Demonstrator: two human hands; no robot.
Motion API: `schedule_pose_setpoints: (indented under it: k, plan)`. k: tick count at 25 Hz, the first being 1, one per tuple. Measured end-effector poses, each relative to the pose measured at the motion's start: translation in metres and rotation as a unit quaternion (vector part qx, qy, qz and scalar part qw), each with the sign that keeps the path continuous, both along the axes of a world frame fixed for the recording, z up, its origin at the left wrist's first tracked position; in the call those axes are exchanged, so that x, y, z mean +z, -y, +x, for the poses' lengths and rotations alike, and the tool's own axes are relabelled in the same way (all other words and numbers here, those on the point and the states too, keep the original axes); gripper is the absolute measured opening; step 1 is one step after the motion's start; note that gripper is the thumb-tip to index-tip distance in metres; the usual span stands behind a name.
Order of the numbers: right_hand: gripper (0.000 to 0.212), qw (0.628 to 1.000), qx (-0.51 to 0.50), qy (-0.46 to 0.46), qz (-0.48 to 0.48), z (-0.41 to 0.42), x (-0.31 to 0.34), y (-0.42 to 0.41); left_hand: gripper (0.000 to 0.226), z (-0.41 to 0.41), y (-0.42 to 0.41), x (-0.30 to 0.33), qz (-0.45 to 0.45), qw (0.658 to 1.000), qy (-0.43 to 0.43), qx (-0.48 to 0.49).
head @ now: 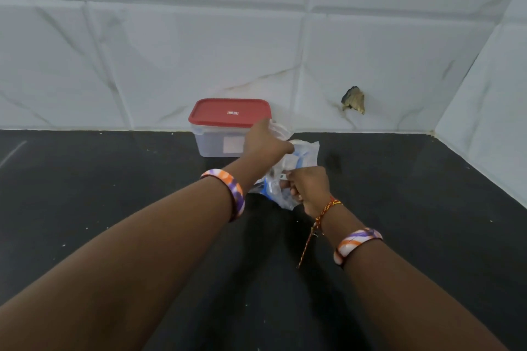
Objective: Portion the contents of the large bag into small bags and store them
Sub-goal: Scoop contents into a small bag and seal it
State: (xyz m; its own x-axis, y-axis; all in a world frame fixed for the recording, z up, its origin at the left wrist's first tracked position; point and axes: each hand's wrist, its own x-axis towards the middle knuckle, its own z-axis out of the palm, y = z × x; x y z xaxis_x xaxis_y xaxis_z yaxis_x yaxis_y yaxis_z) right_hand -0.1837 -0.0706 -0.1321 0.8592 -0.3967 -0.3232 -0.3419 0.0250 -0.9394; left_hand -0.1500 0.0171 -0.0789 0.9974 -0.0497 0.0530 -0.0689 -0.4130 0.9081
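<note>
A crumpled clear plastic bag [302, 157] with blue print lies on the black worktop [114, 179], beside a red-lidded container [219, 139].

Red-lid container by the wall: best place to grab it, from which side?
Judging by its pose, grip the container by its two short side walls, just below the red lid, coming from the front. The tiled wall blocks the back, and the lid looks closed, so fingers can't hook inside.
</note>
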Motion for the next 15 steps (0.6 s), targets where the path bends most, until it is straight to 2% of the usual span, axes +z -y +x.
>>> schedule_pose_setpoints:
  k: [7,15]
  plan:
    - [0.019,0.998,-0.042,0.017,-0.044,-0.019,0.013,0.007,0.058,-0.011,-0.020,-0.004,-0.028,0.999,0.038,0.002]
    - [0.021,0.993,-0.115,0.012,-0.031,-0.059,0.013,0.018,0.069,-0.040,-0.032,-0.010,-0.023,0.998,0.047,-0.020]
